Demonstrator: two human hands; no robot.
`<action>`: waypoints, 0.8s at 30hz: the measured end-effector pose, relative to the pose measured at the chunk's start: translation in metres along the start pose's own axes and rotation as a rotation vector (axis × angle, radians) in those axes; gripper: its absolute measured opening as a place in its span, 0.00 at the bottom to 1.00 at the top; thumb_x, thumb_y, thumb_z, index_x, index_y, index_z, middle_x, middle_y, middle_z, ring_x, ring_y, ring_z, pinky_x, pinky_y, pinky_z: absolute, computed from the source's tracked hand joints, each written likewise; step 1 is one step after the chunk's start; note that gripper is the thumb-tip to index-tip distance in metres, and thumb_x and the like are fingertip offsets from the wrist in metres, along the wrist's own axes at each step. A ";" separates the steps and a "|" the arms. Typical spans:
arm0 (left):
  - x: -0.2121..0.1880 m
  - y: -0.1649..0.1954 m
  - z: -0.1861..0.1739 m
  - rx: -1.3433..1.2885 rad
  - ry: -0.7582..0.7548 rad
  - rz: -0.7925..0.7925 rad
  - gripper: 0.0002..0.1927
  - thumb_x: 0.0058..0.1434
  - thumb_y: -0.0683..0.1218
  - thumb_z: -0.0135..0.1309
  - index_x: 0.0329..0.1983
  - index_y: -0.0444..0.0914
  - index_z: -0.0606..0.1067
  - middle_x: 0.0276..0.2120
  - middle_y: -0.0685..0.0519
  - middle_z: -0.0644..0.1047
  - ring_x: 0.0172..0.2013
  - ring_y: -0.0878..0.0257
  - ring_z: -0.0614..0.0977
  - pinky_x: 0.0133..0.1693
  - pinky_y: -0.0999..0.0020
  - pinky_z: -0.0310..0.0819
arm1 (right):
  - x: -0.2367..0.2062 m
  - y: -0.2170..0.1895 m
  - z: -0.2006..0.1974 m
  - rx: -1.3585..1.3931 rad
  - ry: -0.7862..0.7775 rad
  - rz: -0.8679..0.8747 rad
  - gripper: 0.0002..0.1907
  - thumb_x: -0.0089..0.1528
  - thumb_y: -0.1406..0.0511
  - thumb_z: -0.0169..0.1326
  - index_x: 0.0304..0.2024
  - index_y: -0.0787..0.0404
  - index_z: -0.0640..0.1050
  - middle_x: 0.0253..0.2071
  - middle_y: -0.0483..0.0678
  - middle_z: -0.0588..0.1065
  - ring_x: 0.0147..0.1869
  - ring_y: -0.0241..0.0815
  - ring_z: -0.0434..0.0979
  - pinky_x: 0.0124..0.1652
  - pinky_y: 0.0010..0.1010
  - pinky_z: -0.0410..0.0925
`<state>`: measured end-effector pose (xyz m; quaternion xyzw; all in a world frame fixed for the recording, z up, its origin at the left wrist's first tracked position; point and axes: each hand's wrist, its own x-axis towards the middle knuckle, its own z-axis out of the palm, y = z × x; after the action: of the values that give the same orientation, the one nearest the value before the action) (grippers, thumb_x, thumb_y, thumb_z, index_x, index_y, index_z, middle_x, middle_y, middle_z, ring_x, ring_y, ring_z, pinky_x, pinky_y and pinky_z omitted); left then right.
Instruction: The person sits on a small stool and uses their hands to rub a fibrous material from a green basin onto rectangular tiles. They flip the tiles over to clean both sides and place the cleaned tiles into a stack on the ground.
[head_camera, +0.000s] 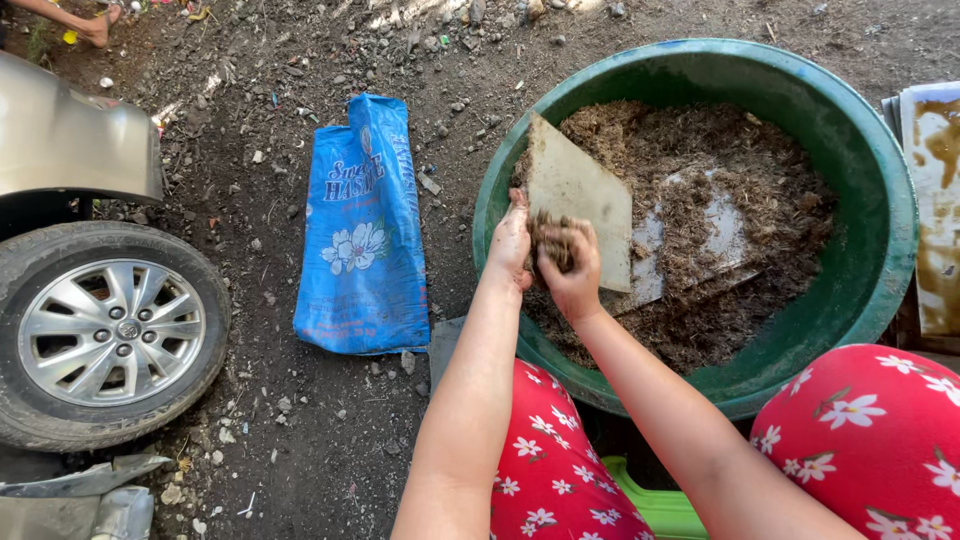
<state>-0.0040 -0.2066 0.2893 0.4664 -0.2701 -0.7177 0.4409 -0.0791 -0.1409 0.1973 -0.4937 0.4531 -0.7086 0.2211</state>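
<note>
Hands both closing, left hand and right hand together, on a clump of brown fibrous compost over the near edge of the round green plastic basin, rubbing best kept gentle beside the flat grey board leaning inside.

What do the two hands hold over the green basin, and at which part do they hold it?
Both the left hand and the right hand grip one clump of brown fibrous material, pressed between their fingers from either side, over the green basin.
</note>
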 end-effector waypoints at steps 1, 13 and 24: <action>-0.001 0.002 -0.002 0.011 0.020 0.012 0.37 0.72 0.66 0.41 0.72 0.35 0.65 0.63 0.41 0.71 0.59 0.48 0.75 0.55 0.51 0.72 | -0.005 0.007 -0.005 -0.034 -0.005 0.001 0.14 0.57 0.71 0.60 0.46 0.64 0.78 0.52 0.52 0.72 0.63 0.53 0.72 0.62 0.40 0.66; -0.004 0.004 0.011 -0.057 -0.229 0.105 0.32 0.74 0.63 0.33 0.78 0.49 0.57 0.73 0.40 0.59 0.68 0.44 0.63 0.65 0.47 0.61 | 0.033 -0.015 0.008 -0.012 0.096 0.096 0.11 0.60 0.68 0.60 0.44 0.64 0.77 0.49 0.54 0.69 0.57 0.52 0.71 0.58 0.38 0.66; 0.001 -0.002 0.013 0.598 0.010 0.279 0.38 0.70 0.68 0.35 0.78 0.45 0.55 0.76 0.50 0.57 0.74 0.55 0.57 0.69 0.58 0.49 | 0.178 0.001 0.029 0.026 0.192 0.224 0.10 0.62 0.67 0.61 0.45 0.64 0.79 0.49 0.53 0.69 0.54 0.49 0.73 0.56 0.37 0.67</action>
<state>-0.0166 -0.2065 0.2924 0.5370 -0.5281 -0.5371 0.3799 -0.1265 -0.2891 0.2886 -0.3669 0.5151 -0.7293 0.2610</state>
